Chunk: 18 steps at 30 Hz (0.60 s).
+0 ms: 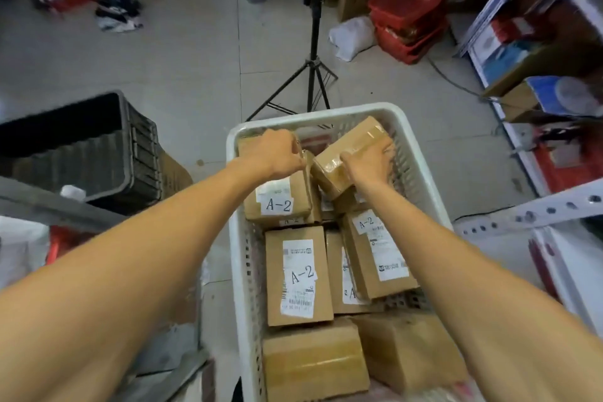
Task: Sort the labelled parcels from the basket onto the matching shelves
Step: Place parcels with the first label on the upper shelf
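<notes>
Task status: early. The white basket (236,238) is well loaded with cardboard parcels, and none of them can be seen on the way to the shelves (554,42) at my right. At least three parcels show an A-2 label face up. The two nearest my body show only bare taped faces, so their labels are not readable.

Left hand (277,153): my fingers (293,142) are curled down over the far end of the far A-2 parcel (280,202). The parcel lies flat beneath and behind the knuckles, its label on my side of the grip. I judge this a hold, not a resting touch.

Right hand (370,163): my fingers are wrapped over the taped parcel (346,147), which is tilted with its far end raised against the basket wall. The parcel sits just left of and under the fingertips, and its label face is hidden from me.

Remaining: lift both parcels clear, read the hidden label, shelve each, then repeat for everything left in the basket
</notes>
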Available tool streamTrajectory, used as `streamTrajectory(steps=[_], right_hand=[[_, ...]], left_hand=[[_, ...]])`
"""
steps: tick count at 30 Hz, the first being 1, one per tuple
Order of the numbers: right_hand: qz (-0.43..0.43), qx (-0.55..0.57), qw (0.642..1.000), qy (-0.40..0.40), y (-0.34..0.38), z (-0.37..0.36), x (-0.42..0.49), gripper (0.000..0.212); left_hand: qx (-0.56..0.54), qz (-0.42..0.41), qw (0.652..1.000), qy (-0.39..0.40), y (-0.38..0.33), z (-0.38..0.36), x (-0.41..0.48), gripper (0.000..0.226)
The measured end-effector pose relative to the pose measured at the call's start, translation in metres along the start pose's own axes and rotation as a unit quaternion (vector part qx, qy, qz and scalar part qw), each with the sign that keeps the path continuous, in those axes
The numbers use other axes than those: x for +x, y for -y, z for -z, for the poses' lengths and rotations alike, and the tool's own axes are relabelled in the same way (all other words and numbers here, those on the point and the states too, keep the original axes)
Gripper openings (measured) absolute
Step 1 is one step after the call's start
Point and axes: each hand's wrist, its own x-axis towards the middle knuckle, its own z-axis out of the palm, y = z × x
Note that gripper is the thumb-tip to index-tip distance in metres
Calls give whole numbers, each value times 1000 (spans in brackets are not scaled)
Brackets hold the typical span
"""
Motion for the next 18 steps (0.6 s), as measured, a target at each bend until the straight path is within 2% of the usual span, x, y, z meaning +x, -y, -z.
streamTrajectory(steps=[4, 8, 10, 12, 14, 18], right_hand=[[-115, -80, 990, -9, 32, -40, 19, 113], [-179, -69, 979, -67, 25, -49, 22, 124], [-206, -35, 973, -95, 9, -38, 20, 113], [-223, 39, 970, -83, -10, -28, 16, 105], [-204, 125, 970, -50, -30, -21, 11, 111], [-181, 221, 958, 14, -55, -5, 3, 111]], left_hand=[[-75, 0, 997, 13, 15, -16, 19, 19], [-116, 2, 993, 21, 24, -27, 29, 12], [-115, 1, 993, 22, 26, -29, 34, 12], [-119, 3, 993, 15, 25, -30, 38, 15], [-132, 7, 991, 8, 23, -32, 41, 17], [-130, 12, 991, 21, 12, -36, 39, 18]])
